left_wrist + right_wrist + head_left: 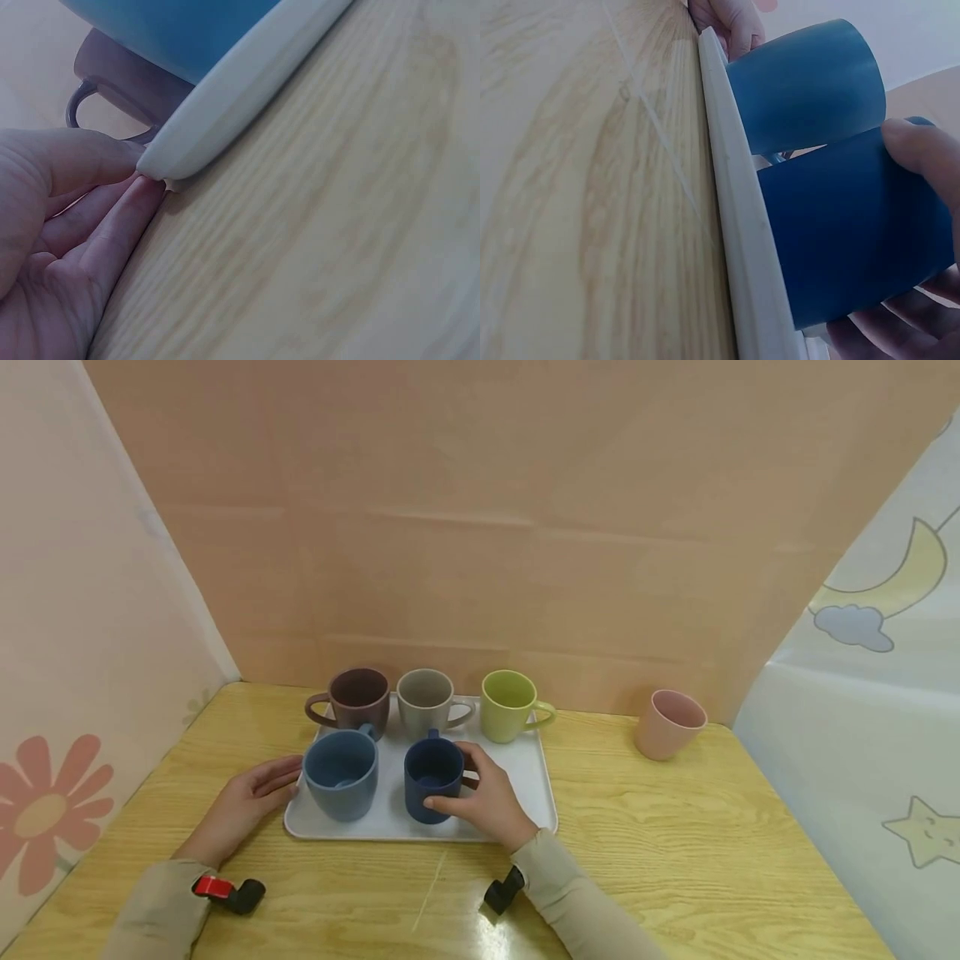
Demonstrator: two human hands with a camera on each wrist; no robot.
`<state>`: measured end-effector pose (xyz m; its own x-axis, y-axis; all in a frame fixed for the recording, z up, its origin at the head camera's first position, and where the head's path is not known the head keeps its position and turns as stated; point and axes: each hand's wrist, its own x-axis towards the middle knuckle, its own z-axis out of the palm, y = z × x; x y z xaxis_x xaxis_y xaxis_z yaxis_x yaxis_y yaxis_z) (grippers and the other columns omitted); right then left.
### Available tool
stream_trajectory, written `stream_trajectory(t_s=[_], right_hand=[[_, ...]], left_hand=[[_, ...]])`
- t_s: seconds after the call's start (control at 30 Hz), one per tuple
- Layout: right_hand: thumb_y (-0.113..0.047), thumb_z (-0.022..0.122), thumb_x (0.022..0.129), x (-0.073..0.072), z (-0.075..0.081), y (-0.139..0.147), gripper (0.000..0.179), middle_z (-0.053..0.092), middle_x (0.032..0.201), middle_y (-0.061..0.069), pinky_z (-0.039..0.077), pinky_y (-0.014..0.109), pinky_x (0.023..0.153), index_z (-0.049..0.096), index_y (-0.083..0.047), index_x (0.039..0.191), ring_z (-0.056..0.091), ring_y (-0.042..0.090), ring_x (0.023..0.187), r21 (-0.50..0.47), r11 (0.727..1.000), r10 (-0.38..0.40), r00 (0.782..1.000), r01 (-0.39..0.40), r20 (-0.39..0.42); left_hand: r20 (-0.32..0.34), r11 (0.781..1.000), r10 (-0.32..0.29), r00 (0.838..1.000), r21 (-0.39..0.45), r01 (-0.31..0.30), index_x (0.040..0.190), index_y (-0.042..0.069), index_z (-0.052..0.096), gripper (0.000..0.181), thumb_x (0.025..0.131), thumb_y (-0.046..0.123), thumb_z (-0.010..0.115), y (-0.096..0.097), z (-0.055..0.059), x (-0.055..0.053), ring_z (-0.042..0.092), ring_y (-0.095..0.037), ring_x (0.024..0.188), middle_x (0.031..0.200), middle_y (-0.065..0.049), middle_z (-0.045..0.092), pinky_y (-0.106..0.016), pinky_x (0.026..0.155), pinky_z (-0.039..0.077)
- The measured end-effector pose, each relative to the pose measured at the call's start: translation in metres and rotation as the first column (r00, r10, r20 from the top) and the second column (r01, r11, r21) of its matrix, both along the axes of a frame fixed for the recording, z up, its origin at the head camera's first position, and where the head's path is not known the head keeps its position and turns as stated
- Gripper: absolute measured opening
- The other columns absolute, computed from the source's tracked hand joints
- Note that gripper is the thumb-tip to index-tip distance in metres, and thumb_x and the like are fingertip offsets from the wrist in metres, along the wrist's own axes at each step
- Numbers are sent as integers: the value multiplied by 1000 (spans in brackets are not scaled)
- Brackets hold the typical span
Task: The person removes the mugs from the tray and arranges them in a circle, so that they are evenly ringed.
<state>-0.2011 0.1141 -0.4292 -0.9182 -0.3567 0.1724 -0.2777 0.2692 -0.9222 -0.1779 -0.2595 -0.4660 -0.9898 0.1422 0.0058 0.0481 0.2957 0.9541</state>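
Observation:
My right hand (491, 797) grips a dark blue mug (422, 792), thumb on its near side and fingers round the right. The mug stands upright at the front middle of a white tray (531, 781), its handle facing the back. At the tray's left edge, my left hand (243, 802) pinches the rim between thumb and fingers, as the left wrist view shows. Close beside that hand, a larger light blue mug (341, 800) stands on the tray. In the right wrist view the dark blue mug (855, 232) overlaps the light blue mug (810, 82).
Along the tray's back stand a brown mug (360, 706), a grey mug (424, 710) and a yellow-green mug (506, 708), handles out to the sides. A pink cup (666, 731) stands apart on the wooden table (675, 843). Patterned side walls and a brown back sheet enclose the table.

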Motion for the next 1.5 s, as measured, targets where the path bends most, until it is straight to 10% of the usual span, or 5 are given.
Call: stream_trajectory(t_s=[0.9,1.5], right_hand=[[-16,92,73,-2,4,41,69,68,119,5,56,38,88,62,-15,135,62,23,109,-43,999,-23,996,26,83],[-16,92,74,2,12,85,71,66,127,8,54,37,90,60,-14,137,60,26,115,18,998,-59,998,59,-4]], left_hand=[[0,1000,-10,1000,-27,10,153,1,41,64,102,31,65,3,-1,-2,54,-9,128,149,-23,50,-10,92,45],[11,998,-2,1000,-66,3,153,4,42,66,100,36,65,-1,0,-1,53,3,122,150,-21,49,-8,92,43]])
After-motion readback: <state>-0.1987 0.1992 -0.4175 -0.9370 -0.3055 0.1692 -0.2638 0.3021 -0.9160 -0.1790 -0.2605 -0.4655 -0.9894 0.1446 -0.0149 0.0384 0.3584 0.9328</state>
